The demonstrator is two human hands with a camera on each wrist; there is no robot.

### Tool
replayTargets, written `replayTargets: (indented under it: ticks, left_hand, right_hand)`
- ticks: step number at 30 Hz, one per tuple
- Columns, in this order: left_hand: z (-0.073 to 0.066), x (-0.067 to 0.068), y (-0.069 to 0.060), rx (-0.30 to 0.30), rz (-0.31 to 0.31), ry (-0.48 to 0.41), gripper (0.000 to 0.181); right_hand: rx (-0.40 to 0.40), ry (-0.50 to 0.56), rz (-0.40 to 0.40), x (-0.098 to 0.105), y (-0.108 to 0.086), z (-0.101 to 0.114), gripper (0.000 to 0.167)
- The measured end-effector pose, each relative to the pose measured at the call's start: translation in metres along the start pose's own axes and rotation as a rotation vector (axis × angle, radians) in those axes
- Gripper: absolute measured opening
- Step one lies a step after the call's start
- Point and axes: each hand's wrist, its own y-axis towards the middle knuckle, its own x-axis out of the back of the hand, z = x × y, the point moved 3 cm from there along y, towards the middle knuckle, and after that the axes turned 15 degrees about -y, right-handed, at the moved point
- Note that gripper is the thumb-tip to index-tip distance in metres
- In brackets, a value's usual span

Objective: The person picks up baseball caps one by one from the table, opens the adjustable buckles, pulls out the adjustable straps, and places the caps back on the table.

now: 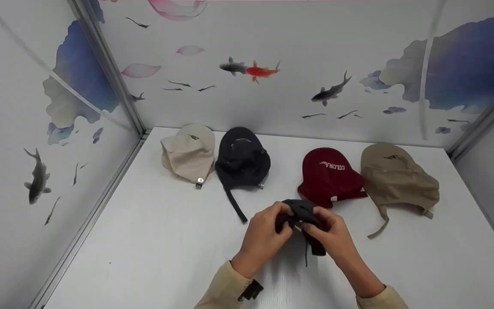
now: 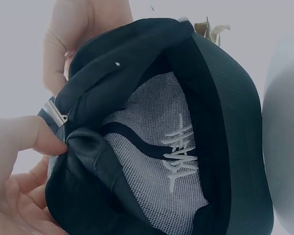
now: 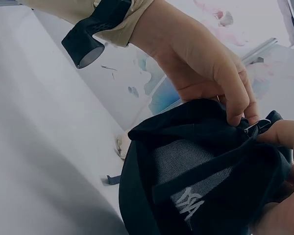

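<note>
Both hands hold a dark baseball cap (image 1: pixel 302 208) above the table, its inside turned toward the wrist cameras. White embroidery backing (image 2: pixel 179 156) shows on pale mesh lining inside the crown. A small metal buckle (image 2: pixel 54 113) sits at the cap's back strap, between the two hands. The left hand (image 1: pixel 265 234) pinches the cap's back edge with thumb and fingers. From the other side, the right hand (image 1: pixel 335 237) pinches the edge by the buckle, its thumb toward the person. In the right wrist view, the cap hides part of the right hand (image 3: pixel 284 205).
Behind the hands lie a cream cap (image 1: pixel 189 154), a black cap (image 1: pixel 240 156) with its strap trailing, a maroon cap (image 1: pixel 330 176) and a tan cap (image 1: pixel 397 180). The white table (image 1: pixel 165 257) meets printed panels (image 1: pixel 272 107) at the back and sides.
</note>
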Motion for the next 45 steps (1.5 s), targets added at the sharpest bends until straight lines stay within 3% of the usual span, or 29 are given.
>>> replayTargets:
  ticks: [10, 15, 18, 21, 24, 27, 35, 45]
  left_hand:
    - [0.000, -0.001, 0.000, -0.002, -0.020, 0.025, 0.020]
    - [0.001, -0.001, -0.001, -0.010, -0.010, -0.006, 0.022]
    - [0.000, 0.001, 0.000, -0.008, 0.013, -0.047, 0.021]
    - [0.000, 0.004, 0.001, -0.001, 0.029, -0.087, 0.022]
    - [0.000, 0.006, 0.002, 0.013, 0.034, -0.139, 0.026]
    - [0.000, 0.006, 0.002, 0.035, 0.045, -0.187, 0.027]
    - [-0.002, 0.005, 0.003, 0.046, 0.050, -0.216, 0.023]
    - [-0.001, 0.011, 0.003, 0.044, -0.080, -0.134, 0.013]
  right_hand:
    - [0.034, -0.027, -0.012, 0.001, 0.001, 0.001, 0.017]
    - [0.087, -0.043, -0.061, -0.001, 0.001, 0.002, 0.018]
    - [0.198, -0.065, -0.132, -0.002, -0.002, 0.005, 0.029]
    - [0.375, -0.131, -0.224, -0.004, -0.004, 0.009, 0.039]
    - [0.522, -0.239, -0.294, -0.006, -0.005, 0.011, 0.037]
    - [0.599, -0.348, -0.334, -0.008, -0.006, 0.011, 0.032]
    - [0.645, -0.433, -0.342, -0.011, -0.007, 0.008, 0.027]
    - [0.573, -0.343, -0.243, -0.009, -0.003, 0.007, 0.024]
